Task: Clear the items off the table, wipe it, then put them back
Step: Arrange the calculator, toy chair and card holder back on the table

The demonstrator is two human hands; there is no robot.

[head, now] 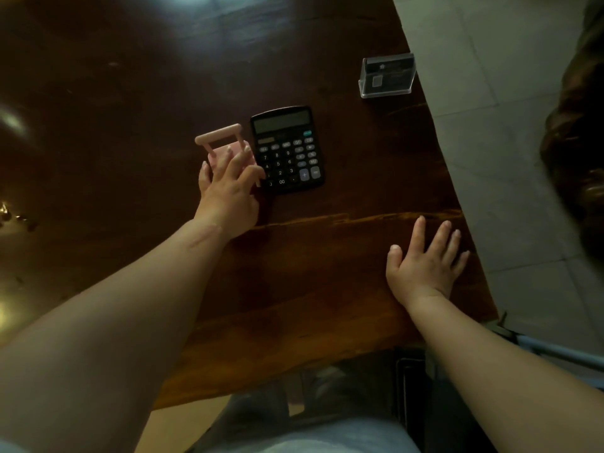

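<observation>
A small pink stand (pixel 219 138) with a bar on two thin posts sits on the dark wooden table (pixel 130 125), just left of a black calculator (pixel 287 148). My left hand (pixel 228 188) lies over the stand's base, with thumb and fingers curled round its sides. My right hand (pixel 425 263) rests flat on the table near its right edge, fingers spread and holding nothing. A clear card holder (pixel 387 76) with dark cards stands at the far right edge.
The table's right edge runs diagonally beside a pale tiled floor (pixel 510 125). A dark carved wooden object (pixel 575 142) stands on the floor at the right. Small shiny bits (pixel 13 214) lie at the table's far left. My lap shows below the near edge.
</observation>
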